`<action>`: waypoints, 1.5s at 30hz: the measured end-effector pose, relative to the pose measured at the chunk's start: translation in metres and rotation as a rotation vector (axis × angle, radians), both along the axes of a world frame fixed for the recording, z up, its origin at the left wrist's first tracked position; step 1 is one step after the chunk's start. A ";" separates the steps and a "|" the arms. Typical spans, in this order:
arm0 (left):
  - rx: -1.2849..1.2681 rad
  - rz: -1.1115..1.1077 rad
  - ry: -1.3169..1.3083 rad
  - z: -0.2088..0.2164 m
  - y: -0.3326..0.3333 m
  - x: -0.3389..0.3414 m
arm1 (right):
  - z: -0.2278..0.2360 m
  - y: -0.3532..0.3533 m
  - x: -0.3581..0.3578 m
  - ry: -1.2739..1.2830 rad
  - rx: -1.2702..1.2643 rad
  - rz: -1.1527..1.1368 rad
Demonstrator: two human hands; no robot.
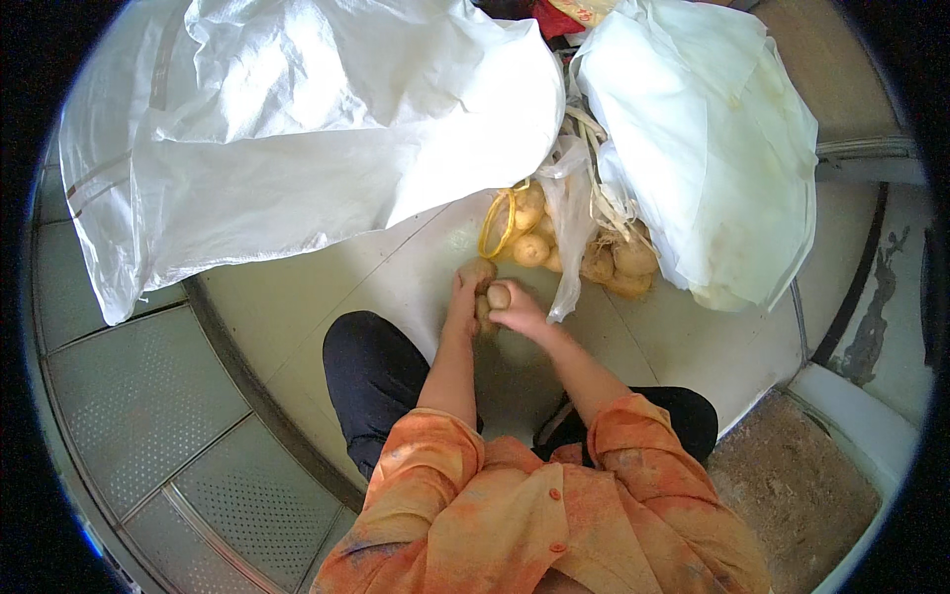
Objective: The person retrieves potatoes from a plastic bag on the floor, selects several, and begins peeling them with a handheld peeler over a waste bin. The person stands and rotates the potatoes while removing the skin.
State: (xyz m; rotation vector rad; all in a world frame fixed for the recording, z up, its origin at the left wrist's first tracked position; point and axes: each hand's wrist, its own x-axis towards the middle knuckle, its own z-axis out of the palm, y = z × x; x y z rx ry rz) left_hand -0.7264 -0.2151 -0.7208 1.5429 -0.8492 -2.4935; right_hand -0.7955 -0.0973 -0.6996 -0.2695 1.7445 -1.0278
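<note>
My left hand (463, 287) has its fingers closed on the far potato (480, 269), which sits at the far right side of this hand. My right hand (522, 313) has its fingers bent around the right potato (499, 295), which lies at the left side of this hand, just on the near right of the far potato. Its long axis seems to run near to far, but the shape is almost round, so I say this with care. Between my two hands a near potato (485, 311) shows only in part, and I cannot tell which hand carries it. Beyond my hands, far and a little to the right, the potato heap (530, 249) rests on the tiled floor (396, 272); my right hand seems slightly nearer to it. A yellow loop (511, 220) is at its left, and a thin plastic bag (567, 223) hangs over its middle. The white sack (327, 163) at far left has brownish stripes; on it, and on the pale bag (712, 148) at far right, I can read no writing, label or brand.
</note>
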 end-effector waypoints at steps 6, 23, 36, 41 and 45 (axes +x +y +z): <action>0.359 -0.050 0.259 0.055 -0.001 -0.028 | 0.082 -0.005 -0.063 -0.034 -0.082 0.069; 0.706 -0.121 0.598 0.204 -0.001 -0.076 | 0.221 0.016 -0.079 0.453 -0.223 -0.261; 0.662 -0.192 0.655 0.213 -0.002 -0.090 | 0.248 0.043 -0.094 -0.059 -0.357 -0.320; 0.750 -0.178 0.690 0.213 -0.002 -0.092 | 0.268 0.051 -0.112 0.069 -0.176 -0.327; 0.751 -0.181 0.702 0.212 0.005 -0.097 | 0.257 0.056 -0.119 0.067 -0.176 -0.432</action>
